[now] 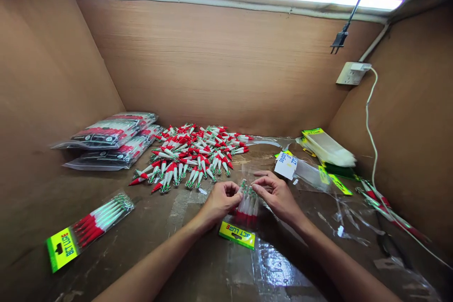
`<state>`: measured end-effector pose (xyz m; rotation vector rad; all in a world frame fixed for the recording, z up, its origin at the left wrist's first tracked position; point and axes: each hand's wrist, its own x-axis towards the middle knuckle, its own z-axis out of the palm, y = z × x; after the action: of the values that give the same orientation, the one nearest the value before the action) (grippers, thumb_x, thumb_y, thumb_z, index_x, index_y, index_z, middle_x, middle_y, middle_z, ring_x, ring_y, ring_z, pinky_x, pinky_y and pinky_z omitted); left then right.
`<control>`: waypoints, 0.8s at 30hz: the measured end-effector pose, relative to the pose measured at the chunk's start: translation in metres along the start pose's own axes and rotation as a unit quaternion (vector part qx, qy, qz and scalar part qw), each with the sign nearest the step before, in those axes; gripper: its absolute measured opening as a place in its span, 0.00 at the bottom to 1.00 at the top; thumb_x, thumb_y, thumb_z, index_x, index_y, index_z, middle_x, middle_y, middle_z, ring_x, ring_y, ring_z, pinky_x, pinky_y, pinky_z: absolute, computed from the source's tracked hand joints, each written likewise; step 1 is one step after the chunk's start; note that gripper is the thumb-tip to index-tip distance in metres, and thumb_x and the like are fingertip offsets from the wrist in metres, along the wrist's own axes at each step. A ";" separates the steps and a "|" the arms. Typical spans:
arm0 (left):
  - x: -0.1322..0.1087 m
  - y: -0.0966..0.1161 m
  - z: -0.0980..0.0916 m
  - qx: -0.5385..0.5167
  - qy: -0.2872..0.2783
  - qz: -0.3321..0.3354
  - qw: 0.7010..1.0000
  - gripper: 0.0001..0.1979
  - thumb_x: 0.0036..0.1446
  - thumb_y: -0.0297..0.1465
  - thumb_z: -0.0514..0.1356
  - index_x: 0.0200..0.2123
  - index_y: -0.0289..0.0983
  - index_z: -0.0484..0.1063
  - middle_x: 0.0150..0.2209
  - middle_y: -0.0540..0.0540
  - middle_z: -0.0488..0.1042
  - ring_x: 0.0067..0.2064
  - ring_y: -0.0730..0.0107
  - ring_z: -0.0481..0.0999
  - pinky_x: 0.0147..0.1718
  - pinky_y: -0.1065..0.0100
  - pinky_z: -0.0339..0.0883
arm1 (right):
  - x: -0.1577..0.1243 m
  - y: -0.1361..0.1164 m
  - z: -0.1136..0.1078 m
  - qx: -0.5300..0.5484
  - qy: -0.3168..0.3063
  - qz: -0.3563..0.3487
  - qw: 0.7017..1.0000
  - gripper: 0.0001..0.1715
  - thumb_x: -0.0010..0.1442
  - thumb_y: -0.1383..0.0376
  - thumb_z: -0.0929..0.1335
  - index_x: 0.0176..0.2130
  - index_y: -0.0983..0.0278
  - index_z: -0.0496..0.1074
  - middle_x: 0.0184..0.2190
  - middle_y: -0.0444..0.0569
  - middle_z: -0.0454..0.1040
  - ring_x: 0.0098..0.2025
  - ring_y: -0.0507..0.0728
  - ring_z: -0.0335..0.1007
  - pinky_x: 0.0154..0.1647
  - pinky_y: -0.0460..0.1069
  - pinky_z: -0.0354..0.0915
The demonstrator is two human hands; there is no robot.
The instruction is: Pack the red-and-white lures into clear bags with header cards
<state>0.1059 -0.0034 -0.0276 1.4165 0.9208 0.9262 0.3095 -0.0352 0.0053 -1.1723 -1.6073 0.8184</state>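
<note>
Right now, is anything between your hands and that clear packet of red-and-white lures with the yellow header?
Nothing visible. The left hand and right hand pinch the far, open end of the clear plastic packet of red-and-white lures. The pile of loose red-and-white lures lies beyond it, apart.

Centre lure packet (247, 207), yellow-green header card (237, 235): "LURE" reads clearly, upside down to the camera. The word before it looks like "ACT", not certain. Left packet's card (62, 249): roughly "BLT LURE", rotated. White label (286, 165): blue writing, illegible.
</note>
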 end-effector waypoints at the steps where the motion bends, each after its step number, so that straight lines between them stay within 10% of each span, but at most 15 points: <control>1: 0.000 0.000 -0.001 -0.002 -0.003 -0.003 1.000 0.17 0.51 0.41 0.69 0.29 0.33 0.74 0.24 0.51 0.70 0.23 0.76 0.65 0.23 0.74 0.58 | 0.001 0.001 -0.001 -0.010 0.001 -0.003 1.000 0.11 0.62 0.58 0.71 0.34 0.61 0.80 0.50 0.54 0.75 0.49 0.61 0.74 0.46 0.53 0.71; 10: -0.005 0.006 -0.002 -0.001 -0.035 -0.025 0.999 0.19 0.52 0.44 0.69 0.33 0.31 0.79 0.28 0.46 0.76 0.26 0.72 0.70 0.25 0.72 0.60 | 0.002 0.008 -0.003 -0.010 0.026 -0.014 1.000 0.13 0.63 0.57 0.70 0.33 0.62 0.79 0.46 0.53 0.77 0.49 0.61 0.74 0.50 0.53 0.66; 16: -0.008 0.012 -0.002 0.031 -0.056 -0.003 0.998 0.14 0.52 0.39 0.70 0.32 0.32 0.80 0.28 0.47 0.77 0.27 0.71 0.71 0.25 0.73 0.59 | 0.008 0.002 -0.008 0.141 0.047 0.017 0.989 0.30 0.60 0.56 0.73 0.59 0.57 0.68 0.47 0.51 0.77 0.46 0.59 0.73 0.47 0.52 0.68; 24: -0.009 0.015 0.002 0.049 -0.094 0.022 0.994 0.15 0.55 0.40 0.67 0.35 0.32 0.78 0.29 0.45 0.78 0.28 0.68 0.75 0.28 0.71 0.65 | 0.010 -0.003 -0.017 0.187 0.070 0.047 0.979 0.32 0.56 0.59 0.75 0.58 0.63 0.70 0.31 0.44 0.73 0.32 0.53 0.68 0.36 0.48 0.67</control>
<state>0.1050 -0.0129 -0.0126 1.5844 0.8053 0.7748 0.3235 -0.0272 0.0160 -1.0142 -1.2238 1.0258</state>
